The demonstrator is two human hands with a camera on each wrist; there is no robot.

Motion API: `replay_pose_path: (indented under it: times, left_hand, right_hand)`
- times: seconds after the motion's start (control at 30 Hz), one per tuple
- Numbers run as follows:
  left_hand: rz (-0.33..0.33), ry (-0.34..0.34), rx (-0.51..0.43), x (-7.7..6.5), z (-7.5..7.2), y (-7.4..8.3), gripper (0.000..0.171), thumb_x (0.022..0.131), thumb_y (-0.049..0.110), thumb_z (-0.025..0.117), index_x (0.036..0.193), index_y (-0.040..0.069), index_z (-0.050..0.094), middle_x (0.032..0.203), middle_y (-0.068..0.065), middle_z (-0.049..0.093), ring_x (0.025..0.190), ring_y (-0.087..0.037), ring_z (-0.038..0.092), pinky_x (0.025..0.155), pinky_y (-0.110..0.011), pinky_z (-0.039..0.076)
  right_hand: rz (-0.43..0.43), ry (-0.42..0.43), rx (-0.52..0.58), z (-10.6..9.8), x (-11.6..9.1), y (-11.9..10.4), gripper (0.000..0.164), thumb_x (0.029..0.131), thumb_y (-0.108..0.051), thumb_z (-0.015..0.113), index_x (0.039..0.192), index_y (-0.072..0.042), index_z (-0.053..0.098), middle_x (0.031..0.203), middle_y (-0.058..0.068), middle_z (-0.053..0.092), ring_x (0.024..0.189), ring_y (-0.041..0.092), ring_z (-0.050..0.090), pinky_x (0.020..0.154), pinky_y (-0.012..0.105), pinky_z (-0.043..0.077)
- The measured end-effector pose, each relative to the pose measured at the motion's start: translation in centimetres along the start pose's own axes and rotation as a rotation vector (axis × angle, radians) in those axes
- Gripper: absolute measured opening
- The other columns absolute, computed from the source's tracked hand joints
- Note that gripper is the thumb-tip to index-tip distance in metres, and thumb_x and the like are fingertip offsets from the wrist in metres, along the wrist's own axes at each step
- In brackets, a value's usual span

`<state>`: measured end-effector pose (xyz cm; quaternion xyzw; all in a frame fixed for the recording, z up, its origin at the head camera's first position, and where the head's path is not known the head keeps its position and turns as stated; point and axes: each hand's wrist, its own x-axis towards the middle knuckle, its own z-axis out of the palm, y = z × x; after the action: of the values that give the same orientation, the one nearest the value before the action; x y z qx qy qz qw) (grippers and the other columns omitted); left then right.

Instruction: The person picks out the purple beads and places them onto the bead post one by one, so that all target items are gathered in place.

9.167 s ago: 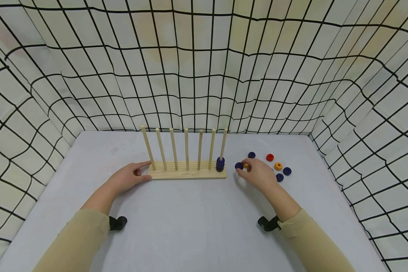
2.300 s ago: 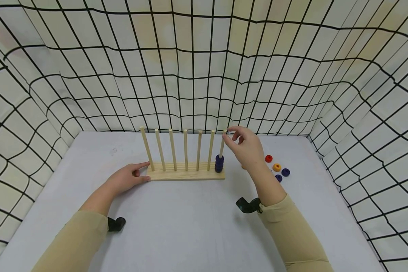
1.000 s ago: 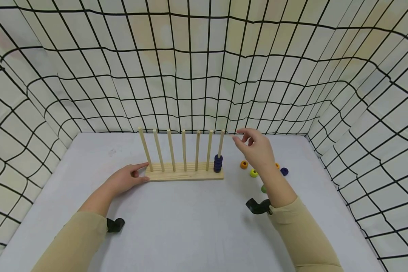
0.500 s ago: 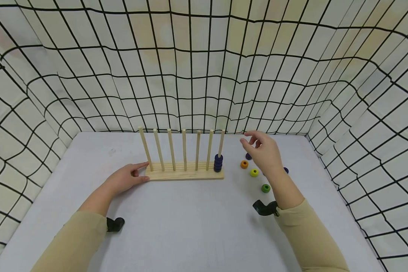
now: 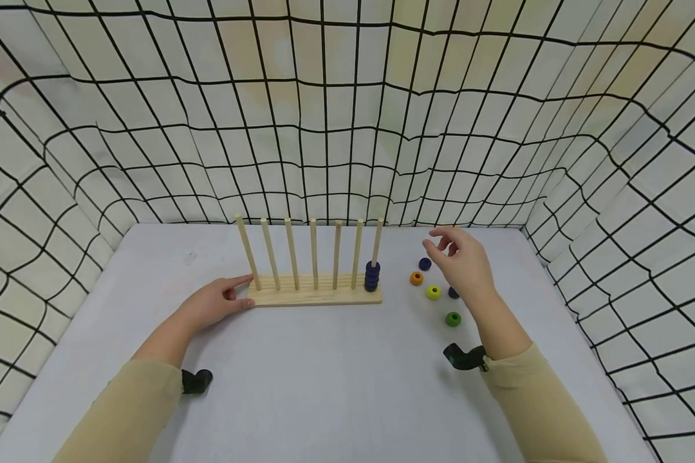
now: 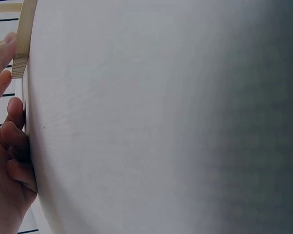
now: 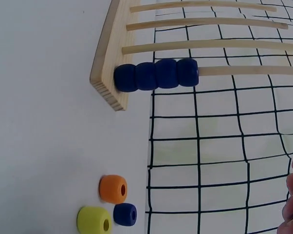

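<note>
In the head view a wooden peg rack (image 5: 313, 298) has several upright pegs. Several dark blue beads (image 5: 372, 276) are stacked on its rightmost peg, and the right wrist view shows this stack (image 7: 156, 75) against the base. My left hand (image 5: 211, 305) pinches the rack's left end between thumb and forefinger, its other fingers curled. My right hand (image 5: 466, 267) hovers above the loose beads, holding nothing, thumb and fingers apart and loosely bent. Near it lie an orange bead (image 5: 416, 278), a yellow bead (image 5: 433, 292), a green bead (image 5: 454, 319) and a blue bead (image 5: 425, 264).
Another blue bead (image 5: 453, 293) is partly covered by my right wrist, which hides the table behind it. The white table (image 5: 324, 379) is enclosed at the back and sides by black netting (image 5: 327, 128) over pale walls.
Since the first frame, a blue bead pinched by my right hand has joined the peg's stack. That hand has then drawn away rightward from the peg top over the loose beads. The left stays put.
</note>
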<state>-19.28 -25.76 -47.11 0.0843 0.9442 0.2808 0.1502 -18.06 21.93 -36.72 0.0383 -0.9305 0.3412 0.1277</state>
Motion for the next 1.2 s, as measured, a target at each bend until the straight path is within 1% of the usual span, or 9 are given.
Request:
replay_pose_path:
  times: [0.2,0.43,0.8,0.87,1.03,1.1,1.2]
  left_hand:
    - [0.004,-0.008,-0.002,-0.1,-0.1,0.2,0.078,0.089,0.054,0.068,0.151,0.014,0.044,0.086,-0.004,0.049,0.074,-0.019,0.043,0.067,-0.036,0.034]
    - [0.002,-0.008,-0.003,-0.2,-0.2,0.4,0.075,0.09,0.051,0.068,0.151,0.013,0.044,0.085,-0.004,0.049,0.074,-0.019,0.044,0.067,-0.036,0.034]
    - [0.003,-0.006,0.002,-0.1,-0.2,0.2,0.075,0.091,0.051,0.068,0.151,0.014,0.044,0.085,-0.004,0.049,0.074,-0.02,0.043,0.067,-0.036,0.034]
    - [0.003,-0.005,0.003,-0.1,-0.2,0.2,0.075,0.09,0.051,0.068,0.151,0.014,0.044,0.085,-0.005,0.049,0.075,-0.02,0.044,0.067,-0.036,0.034]
    - [0.008,-0.008,0.003,-0.1,-0.2,0.1,0.076,0.09,0.051,0.068,0.151,0.014,0.044,0.085,-0.004,0.049,0.074,-0.019,0.044,0.067,-0.035,0.034]
    - [0.01,-0.009,0.001,-0.1,-0.1,0.0,0.076,0.09,0.052,0.068,0.151,0.014,0.044,0.085,-0.004,0.049,0.074,-0.019,0.044,0.067,-0.035,0.034]
    - [0.008,-0.009,-0.002,0.0,-0.1,-0.1,0.076,0.09,0.052,0.069,0.151,0.014,0.044,0.085,-0.004,0.049,0.074,-0.019,0.044,0.067,-0.035,0.034]
  right_hand:
    - [0.003,-0.003,-0.014,-0.3,-0.3,1.0,0.038,0.096,-0.043,0.063,0.125,-0.018,0.066,0.091,0.002,0.055,0.077,0.021,0.046,0.06,0.037,0.037]
    - [0.009,-0.004,-0.028,-0.6,-0.5,2.0,0.038,0.097,-0.04,0.063,0.123,-0.013,0.067,0.091,0.004,0.056,0.079,0.021,0.045,0.064,0.037,0.037]
    - [0.048,-0.024,-0.073,-1.0,-1.0,3.8,0.039,0.097,-0.042,0.062,0.124,-0.013,0.066,0.091,0.003,0.056,0.081,0.021,0.046,0.064,0.037,0.038]
    - [0.054,-0.035,-0.081,-1.1,-1.1,4.2,0.04,0.097,-0.042,0.061,0.124,-0.014,0.066,0.091,0.003,0.056,0.08,0.022,0.046,0.062,0.037,0.038]
    - [0.082,-0.068,-0.095,-1.5,-1.3,5.0,0.04,0.097,-0.041,0.062,0.126,-0.013,0.064,0.092,0.004,0.056,0.072,0.022,0.053,0.059,0.037,0.04]
    - [0.092,-0.078,-0.107,-1.6,-1.4,5.3,0.04,0.097,-0.04,0.062,0.126,-0.013,0.064,0.093,0.004,0.056,0.073,0.023,0.053,0.06,0.036,0.04]
    - [0.096,-0.086,-0.128,-1.8,-1.5,5.7,0.039,0.097,-0.039,0.062,0.126,-0.013,0.064,0.093,0.005,0.056,0.08,0.023,0.049,0.061,0.036,0.04]
